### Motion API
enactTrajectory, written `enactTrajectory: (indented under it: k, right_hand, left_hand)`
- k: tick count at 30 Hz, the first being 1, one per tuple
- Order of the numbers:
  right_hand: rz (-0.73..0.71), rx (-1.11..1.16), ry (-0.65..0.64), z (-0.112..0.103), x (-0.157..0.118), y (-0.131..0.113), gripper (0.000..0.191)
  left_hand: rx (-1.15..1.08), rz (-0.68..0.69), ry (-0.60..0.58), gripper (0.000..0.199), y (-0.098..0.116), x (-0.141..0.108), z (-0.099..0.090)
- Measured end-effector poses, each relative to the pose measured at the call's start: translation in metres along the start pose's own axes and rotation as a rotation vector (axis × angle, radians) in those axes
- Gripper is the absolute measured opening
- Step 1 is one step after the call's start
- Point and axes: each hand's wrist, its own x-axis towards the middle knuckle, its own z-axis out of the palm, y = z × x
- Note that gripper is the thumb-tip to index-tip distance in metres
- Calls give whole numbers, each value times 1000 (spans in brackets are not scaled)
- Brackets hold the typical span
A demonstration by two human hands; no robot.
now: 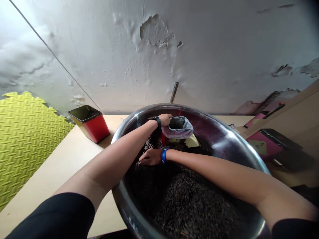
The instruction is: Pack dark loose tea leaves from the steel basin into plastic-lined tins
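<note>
I'm pinching the left rim of the bag-lined box (177, 133) with my left hand (166, 120), near the far edge of the basin (119, 194); over dark flakes (194, 202), my right hand's grip I can't tell.

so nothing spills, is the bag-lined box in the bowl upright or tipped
Roughly upright: the box stands in the bowl with its open mouth facing up and the left hand at its rim.

A pale, peeling wall (112, 59) stands behind a light-toned table (62, 162) and yellow matting (25, 139).
</note>
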Motion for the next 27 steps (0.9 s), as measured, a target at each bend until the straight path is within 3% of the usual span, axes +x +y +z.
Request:
enactTrajectory:
  k: [3,11,18,27]
  right_hand:
    - [-14,-8,-91,-4,-20,-3,32]
    - [-60,-127,-7,-3,-86,-18,33]
    - [-22,-193,47,0,-139,-33,47]
    - [147,-128,-51,6,-200,-41,92]
  left_hand:
    - [3,3,3,36,-1,0,1]
    - [14,2,-1,36,-2,1,1]
    - [25,-17,1,35,-1,1,2]
    - [18,-24,19,36,-1,3,5]
